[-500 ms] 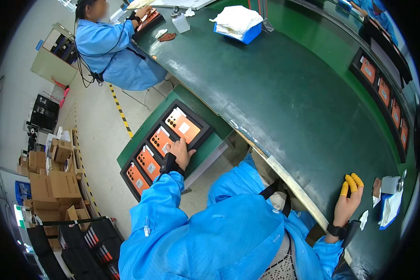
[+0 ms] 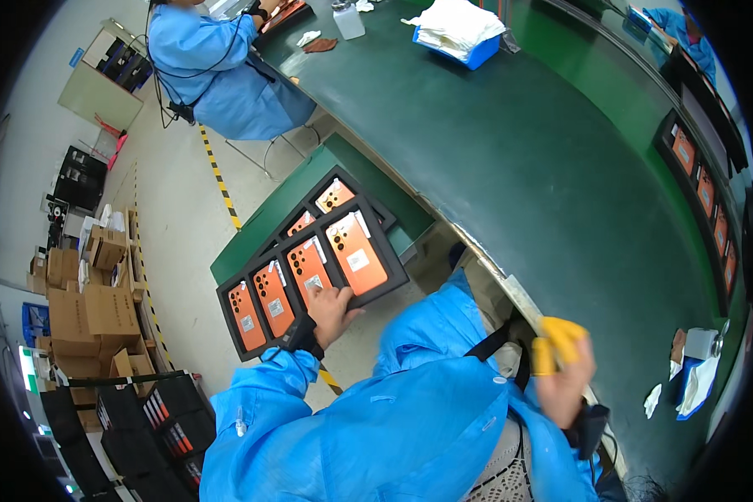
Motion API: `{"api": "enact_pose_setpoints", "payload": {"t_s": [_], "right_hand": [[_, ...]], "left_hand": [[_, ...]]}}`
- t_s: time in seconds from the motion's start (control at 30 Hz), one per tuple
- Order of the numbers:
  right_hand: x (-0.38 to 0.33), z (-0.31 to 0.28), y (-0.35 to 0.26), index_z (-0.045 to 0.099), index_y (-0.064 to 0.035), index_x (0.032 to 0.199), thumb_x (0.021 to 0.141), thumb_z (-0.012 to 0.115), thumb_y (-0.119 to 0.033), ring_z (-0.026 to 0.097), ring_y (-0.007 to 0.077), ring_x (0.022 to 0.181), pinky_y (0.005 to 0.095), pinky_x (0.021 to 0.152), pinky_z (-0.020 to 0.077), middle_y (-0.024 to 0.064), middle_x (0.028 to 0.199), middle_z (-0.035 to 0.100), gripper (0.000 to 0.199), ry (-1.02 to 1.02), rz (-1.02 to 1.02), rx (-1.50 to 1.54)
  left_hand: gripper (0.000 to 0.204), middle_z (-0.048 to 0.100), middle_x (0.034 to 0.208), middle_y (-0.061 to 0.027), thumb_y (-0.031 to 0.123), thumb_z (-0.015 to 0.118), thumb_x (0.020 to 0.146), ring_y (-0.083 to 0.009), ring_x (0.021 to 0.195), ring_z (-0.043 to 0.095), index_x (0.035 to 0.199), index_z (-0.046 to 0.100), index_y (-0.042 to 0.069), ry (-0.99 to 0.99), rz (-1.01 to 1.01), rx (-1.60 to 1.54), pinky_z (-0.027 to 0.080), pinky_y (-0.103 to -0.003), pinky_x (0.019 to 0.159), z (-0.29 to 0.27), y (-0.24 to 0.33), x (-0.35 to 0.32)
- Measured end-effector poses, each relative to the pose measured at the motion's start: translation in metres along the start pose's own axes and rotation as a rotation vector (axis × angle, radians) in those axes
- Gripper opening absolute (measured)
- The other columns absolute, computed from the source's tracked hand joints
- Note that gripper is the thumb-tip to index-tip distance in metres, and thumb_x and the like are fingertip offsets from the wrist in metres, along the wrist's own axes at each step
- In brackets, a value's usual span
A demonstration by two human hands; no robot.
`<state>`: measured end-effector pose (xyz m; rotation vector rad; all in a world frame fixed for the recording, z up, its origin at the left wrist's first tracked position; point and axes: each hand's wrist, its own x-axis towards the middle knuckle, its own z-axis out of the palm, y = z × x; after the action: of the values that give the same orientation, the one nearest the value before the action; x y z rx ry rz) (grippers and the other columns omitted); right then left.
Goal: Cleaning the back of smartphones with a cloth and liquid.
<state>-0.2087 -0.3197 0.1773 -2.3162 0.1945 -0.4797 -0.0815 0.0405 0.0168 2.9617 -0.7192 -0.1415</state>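
Note:
My left hand grips the near edge of a black tray, fingers over the rim. In the tray's slots lie several orange smartphones with dark camera lenses and white labels. This tray sits tilted over a second black tray, whose orange phones show partly behind it. A green side table lies underneath. My right hand, with yellow finger cots, is at the front edge of the green workbench, touching no phone. Motion blurs its fingers.
Another tray of orange phones stands at the bench's right. Near it lie a metal-topped bottle and a blue box of wipes. A blue bin of white cloths is at the back. A co-worker sits far left.
My left hand has pulled the upper tray toward me, uncovering another tray of phones beneath. My right hand has left the bench's right side and moved left toward its front edge.

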Motion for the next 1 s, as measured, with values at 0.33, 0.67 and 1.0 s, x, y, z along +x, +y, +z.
{"api": "enact_pose_setpoints", "payload": {"t_s": [0.33, 0.67, 1.0], "right_hand": [[0.017, 0.172, 0.027, 0.059, -0.0026, 0.121, 0.080, 0.068, -0.017, 0.056, 0.0376, 0.103, 0.0409, 0.088, 0.0458, 0.0200, 0.112, 0.055, 0.045, -0.651, 0.016, 0.087], [0.011, 0.262, 0.059, 0.026, 0.0091, 0.142, 0.083, 0.066, -0.042, 0.044, 0.0409, 0.125, 0.0400, 0.104, 0.0368, 0.0329, 0.137, 0.037, 0.087, -0.937, 0.212, 0.147], [0.037, 0.199, -0.035, 0.052, 0.0023, 0.112, 0.083, 0.069, -0.036, 0.060, 0.0346, 0.085, 0.0414, 0.072, 0.0498, 0.0192, 0.102, 0.050, 0.051, -0.637, 0.155, 0.422]], "left_hand": [[0.041, 0.060, 0.105, -0.0217, 0.026, 0.068, 0.081, -0.0392, 0.101, 0.055, 0.110, 0.057, 0.000, 0.413, -0.739, -0.097, 0.044, -0.049, 0.086, 0.010, -0.116, -0.055], [0.077, 0.057, 0.116, -0.0344, 0.056, 0.029, 0.095, -0.0472, 0.113, 0.052, 0.115, 0.055, -0.013, 0.072, -1.433, -0.255, 0.039, -0.046, 0.099, 0.064, -0.229, -0.179], [0.077, 0.066, 0.099, -0.0278, 0.060, 0.045, 0.090, -0.0398, 0.094, 0.062, 0.099, 0.063, -0.015, 0.311, -1.493, -0.515, 0.046, -0.043, 0.084, 0.049, -0.269, -0.200]]}}
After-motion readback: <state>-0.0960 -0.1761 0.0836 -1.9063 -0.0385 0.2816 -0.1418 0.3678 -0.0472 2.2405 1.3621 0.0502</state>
